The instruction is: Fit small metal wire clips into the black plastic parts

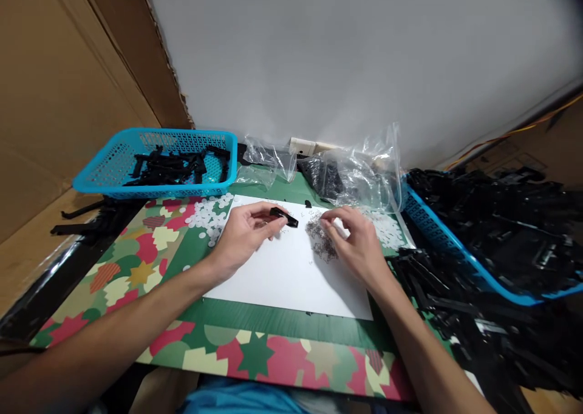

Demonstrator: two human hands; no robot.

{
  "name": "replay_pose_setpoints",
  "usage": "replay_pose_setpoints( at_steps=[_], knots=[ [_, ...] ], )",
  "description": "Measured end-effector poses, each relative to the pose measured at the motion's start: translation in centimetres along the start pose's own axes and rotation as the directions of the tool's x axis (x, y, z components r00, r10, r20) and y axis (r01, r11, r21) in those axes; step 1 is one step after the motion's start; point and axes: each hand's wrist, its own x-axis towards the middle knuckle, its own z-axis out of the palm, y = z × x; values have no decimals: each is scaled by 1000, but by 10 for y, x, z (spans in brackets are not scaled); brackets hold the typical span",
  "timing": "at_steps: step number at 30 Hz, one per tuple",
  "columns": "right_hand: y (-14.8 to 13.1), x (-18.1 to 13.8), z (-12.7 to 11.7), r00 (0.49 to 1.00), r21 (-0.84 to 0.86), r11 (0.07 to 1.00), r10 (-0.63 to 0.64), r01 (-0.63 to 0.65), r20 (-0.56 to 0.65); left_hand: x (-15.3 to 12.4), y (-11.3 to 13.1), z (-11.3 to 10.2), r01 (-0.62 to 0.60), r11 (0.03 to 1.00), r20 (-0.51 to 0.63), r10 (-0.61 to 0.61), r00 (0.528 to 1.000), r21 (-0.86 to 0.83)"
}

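My left hand pinches a small black plastic part between thumb and fingers, held just above a white sheet. My right hand hovers over a heap of tiny dark metal springs on that sheet, fingertips curled together at the pile's top edge. Whether the fingertips hold a spring is too small to see. Several white plastic discs lie scattered left of the sheet, and more white discs lie to its right.
A blue basket with black parts stands at the back left. Another blue basket, heaped with black parts, fills the right side, with more parts spilled in front. Clear plastic bags lie against the wall. A patterned mat covers the table.
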Motion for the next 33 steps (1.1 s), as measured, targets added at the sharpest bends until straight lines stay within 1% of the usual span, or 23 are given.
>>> replay_pose_setpoints(
  at_steps=[2,4,7,14,18,20,22,25,28,30,33],
  knots=[
    [1,0,7,997,-44,998,-43,46,57,2,-1,-2,-13,998,-62,9,998,-63],
    [0,0,14,994,-60,996,-60,66,87,4,-5,-3,-27,994,-99,16,995,-109],
    [-1,-1,21,992,-80,994,-59,68,108,6,-11,-4,-32,990,-103,18,995,-134],
    [3,0,24,990,-117,992,-33,50,140,3,-13,1,32,989,-13,-34,999,-147],
    [1,-1,27,985,-147,987,-47,72,166,3,-10,3,29,992,47,-23,999,-126],
    [0,-2,27,984,-136,987,-60,83,166,3,-9,3,28,991,85,-17,996,-129],
    [-2,-2,24,986,-101,992,-61,78,158,3,-10,3,35,989,128,-17,992,-147],
    [-2,-2,17,992,-38,998,-48,52,113,2,-12,3,53,984,185,-21,982,-170],
    [-3,-1,11,996,77,996,32,-38,79,0,-14,2,82,981,217,-43,975,-174],
    [-6,-2,9,991,204,973,86,-107,105,-1,-13,2,105,980,226,-65,972,-170],
    [-15,-3,10,985,357,924,85,-135,153,-4,-10,3,133,978,251,-90,964,-160]
  ],
)
